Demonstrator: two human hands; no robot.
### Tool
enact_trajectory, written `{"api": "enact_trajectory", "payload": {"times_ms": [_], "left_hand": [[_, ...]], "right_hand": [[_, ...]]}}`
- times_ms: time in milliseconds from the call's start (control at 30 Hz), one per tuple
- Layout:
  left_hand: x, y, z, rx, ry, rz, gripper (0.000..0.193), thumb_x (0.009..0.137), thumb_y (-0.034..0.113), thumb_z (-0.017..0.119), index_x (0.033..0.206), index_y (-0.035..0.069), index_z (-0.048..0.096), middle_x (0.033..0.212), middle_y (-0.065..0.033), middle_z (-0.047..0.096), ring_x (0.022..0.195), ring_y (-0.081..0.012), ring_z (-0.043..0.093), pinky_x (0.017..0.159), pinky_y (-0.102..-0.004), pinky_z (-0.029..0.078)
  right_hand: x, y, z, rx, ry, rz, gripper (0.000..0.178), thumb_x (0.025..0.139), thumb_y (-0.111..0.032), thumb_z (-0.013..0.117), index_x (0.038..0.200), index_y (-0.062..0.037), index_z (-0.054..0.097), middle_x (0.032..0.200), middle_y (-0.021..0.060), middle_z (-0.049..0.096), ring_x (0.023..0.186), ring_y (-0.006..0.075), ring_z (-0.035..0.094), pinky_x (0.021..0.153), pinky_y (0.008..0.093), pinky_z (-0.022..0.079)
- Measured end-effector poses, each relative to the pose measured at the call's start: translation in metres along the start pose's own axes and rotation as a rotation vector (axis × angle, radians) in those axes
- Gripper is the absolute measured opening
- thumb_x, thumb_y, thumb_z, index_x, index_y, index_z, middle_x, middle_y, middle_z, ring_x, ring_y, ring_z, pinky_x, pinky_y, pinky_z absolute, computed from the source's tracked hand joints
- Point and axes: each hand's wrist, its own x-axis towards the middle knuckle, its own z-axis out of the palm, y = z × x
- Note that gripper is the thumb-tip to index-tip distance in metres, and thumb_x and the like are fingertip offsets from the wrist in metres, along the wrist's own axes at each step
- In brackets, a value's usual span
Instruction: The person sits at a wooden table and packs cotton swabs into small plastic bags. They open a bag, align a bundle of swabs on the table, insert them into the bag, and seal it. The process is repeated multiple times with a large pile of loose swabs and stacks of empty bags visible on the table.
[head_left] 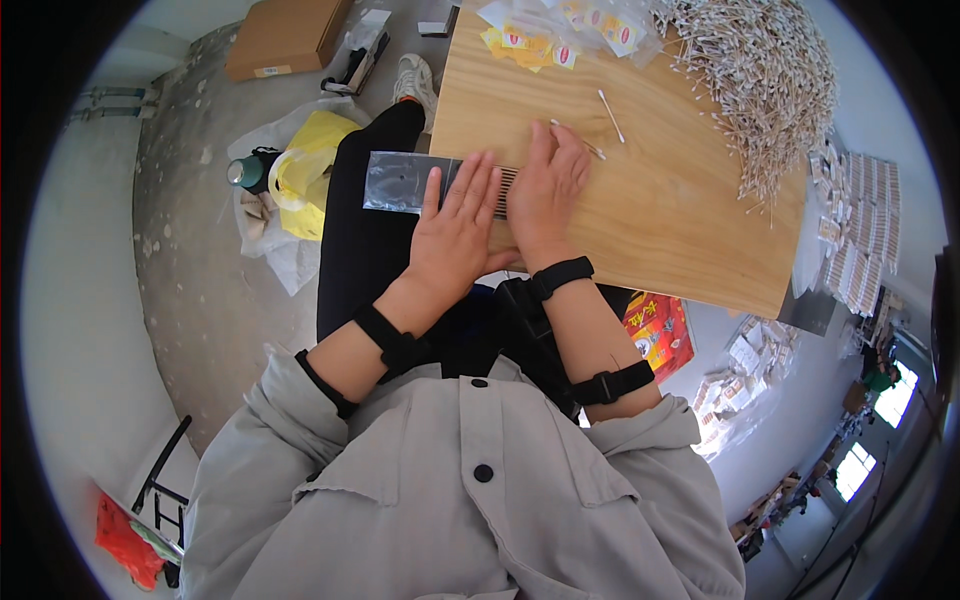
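Observation:
My left hand (452, 235) lies flat with its fingers stretched out over a clear plastic bag (393, 183), whose end sticks out past the table's left edge. Between my hands shows a row of cotton swab sticks (507, 192) side by side; whether they are inside the bag I cannot tell. My right hand (545, 190) rests on its edge against the right end of that row, its fingers curled together. A loose cotton swab (597, 152) pokes out beside those fingers; their grip is hidden. Farther off lies another cotton swab (611, 116).
A big heap of cotton swabs (755, 80) covers the wooden table's (680, 230) far right corner. Printed yellow-and-white packets (535, 45) lie at the far edge. Packed bundles (865, 220) are stacked beyond the right edge. A yellow bag (305, 170) and a bottle (243, 172) stand on the left floor.

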Motion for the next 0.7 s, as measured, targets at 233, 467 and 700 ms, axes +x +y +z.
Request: {"api": "enact_trajectory", "payload": {"times_ms": [233, 467, 700], "left_hand": [[0.003, -0.032, -0.033, -0.014, 0.106, -0.225, 0.033, 0.072, 0.021, 0.078, 0.096, 0.010, 0.059, 0.098, -0.0085, 0.054, 0.097, -0.0287, 0.053, 0.079, -0.0406, 0.041], [0.025, -0.023, -0.025, 0.288, -0.041, -0.303, 0.024, 0.077, 0.028, 0.069, 0.084, 0.005, 0.066, 0.089, -0.0082, 0.060, 0.088, -0.0257, 0.059, 0.079, -0.0404, 0.043], [0.036, -0.032, -0.030, 0.279, -0.140, -0.238, 0.016, 0.078, 0.022, 0.064, 0.082, 0.007, 0.069, 0.086, -0.0075, 0.064, 0.086, -0.0259, 0.062, 0.078, -0.0422, 0.043]], "right_hand": [[-0.001, 0.001, 0.000, -0.016, 0.010, -0.012, 0.030, 0.090, -0.004, 0.052, 0.120, -0.0032, 0.055, 0.118, 0.0150, 0.047, 0.120, 0.0347, 0.045, 0.107, 0.0485, 0.033], [-0.001, 0.001, 0.000, 0.001, 0.004, -0.033, 0.030, 0.090, -0.005, 0.052, 0.120, -0.0029, 0.055, 0.118, 0.0152, 0.047, 0.121, 0.0342, 0.044, 0.108, 0.0487, 0.031], [-0.002, 0.001, 0.000, 0.017, -0.007, -0.011, 0.032, 0.089, -0.005, 0.051, 0.121, -0.0029, 0.055, 0.120, 0.0158, 0.047, 0.124, 0.0340, 0.042, 0.110, 0.0497, 0.029]]}}
